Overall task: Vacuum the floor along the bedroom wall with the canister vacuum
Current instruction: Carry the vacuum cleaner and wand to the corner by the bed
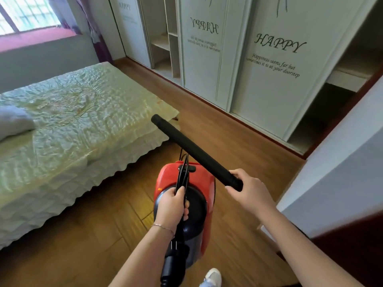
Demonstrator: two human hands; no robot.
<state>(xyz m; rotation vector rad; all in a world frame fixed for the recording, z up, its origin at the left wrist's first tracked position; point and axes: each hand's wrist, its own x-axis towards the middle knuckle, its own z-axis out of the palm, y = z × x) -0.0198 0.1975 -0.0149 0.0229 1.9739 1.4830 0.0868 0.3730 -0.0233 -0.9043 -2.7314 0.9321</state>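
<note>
canister vacuum (167,175), red with a black dome, is seen low in the middle of the view, over the wooden floor (228,146), between the bed and the wardrobe. whether it is lifted or resting on the boards cannot be told.

the floor is laid in brown planks and runs up the room to the far wall. the right side is lined by a white wardrobe (269,90) with sliding doors lettered "happy"; two bays are left open and bare shelves are shown. the left side is filled by a bed (72,121) covered with a pale green quilted spread with a frilled edge, and a folded grey cloth (14,121) is laid on it at the left edge. a white wall corner (342,162) is seen close on the right. a barred window (27,15) and a purple curtain (97,38) are seen at the top left.

a black tube (190,148) is held slanting up and to the left above the vacuum, its open end near the bed's corner. its lower end is grasped by the right hand (248,189), fingers wrapped round it. the left hand (172,208) is clenched round the looped power cord (183,172) on top of the dome; the handle beneath is hidden. a thin bracelet (163,227) is worn on the left wrist. a white shoe (212,276) is seen at the bottom edge.
</note>
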